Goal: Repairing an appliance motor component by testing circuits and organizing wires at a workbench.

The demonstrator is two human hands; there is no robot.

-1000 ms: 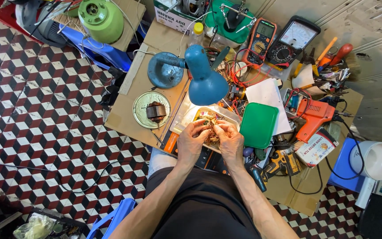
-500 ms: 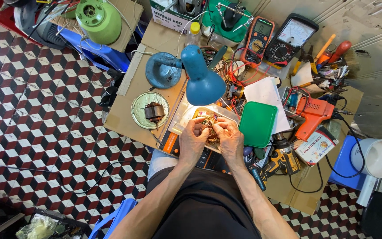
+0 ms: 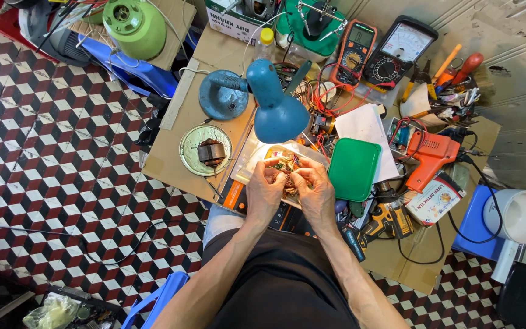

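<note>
My left hand (image 3: 265, 194) and my right hand (image 3: 315, 194) are together over a lit white board, both closed on a small brown part with copper wire and thin coloured leads (image 3: 286, 172). The fingers hide most of it. A blue desk lamp (image 3: 277, 109) hangs right above and lights the spot. A green lid (image 3: 354, 169) lies just right of my right hand.
A round metal dish with a small wound core (image 3: 206, 150) sits to the left. Two multimeters (image 3: 380, 53), an orange drill-shaped tool (image 3: 430, 157), a small printed box (image 3: 434, 200), tools and tangled wires crowd the cardboard-covered bench. A green canister (image 3: 136, 25) and a white cup-shaped object (image 3: 517, 220) stand off the bench.
The hands keep working the small part in place, with only slight finger shifts. The view has drifted a little.
</note>
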